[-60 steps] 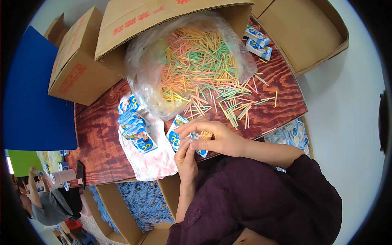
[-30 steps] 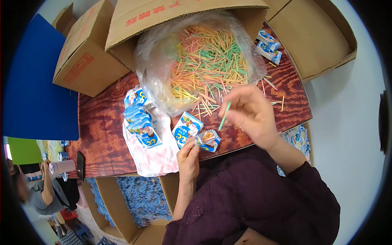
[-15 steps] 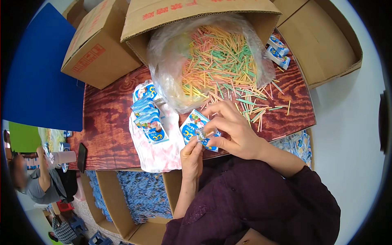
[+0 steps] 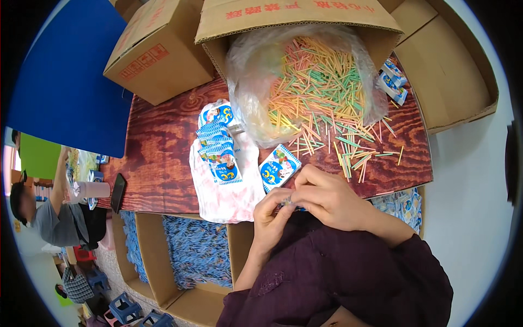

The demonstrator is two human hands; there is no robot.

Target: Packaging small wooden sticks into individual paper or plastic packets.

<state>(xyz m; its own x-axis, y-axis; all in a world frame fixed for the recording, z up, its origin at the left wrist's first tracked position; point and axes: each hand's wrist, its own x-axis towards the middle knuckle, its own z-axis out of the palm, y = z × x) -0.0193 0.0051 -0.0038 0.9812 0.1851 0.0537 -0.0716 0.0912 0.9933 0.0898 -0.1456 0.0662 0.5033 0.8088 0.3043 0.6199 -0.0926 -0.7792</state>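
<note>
Two hands [image 4: 333, 203] pinching one half-hidden packet [image 4: 286, 202], one flat pouch [image 4: 280, 168] near, one phone [image 4: 118, 192]

Sticks [image 4: 318, 87] in bag [image 4: 244, 106] inside carton [image 4: 305, 15]; packets [image 4: 222, 159] on cloth [image 4: 226, 204], phone [image 4: 118, 192] farther left.

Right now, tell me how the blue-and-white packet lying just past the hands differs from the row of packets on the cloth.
The lone packet shows one broad front; the row of packets overlaps, hiding parts of several fronts.
The lone packet lies close to the hands; the row of packets lies farther left.
Both are blue and white.
</note>
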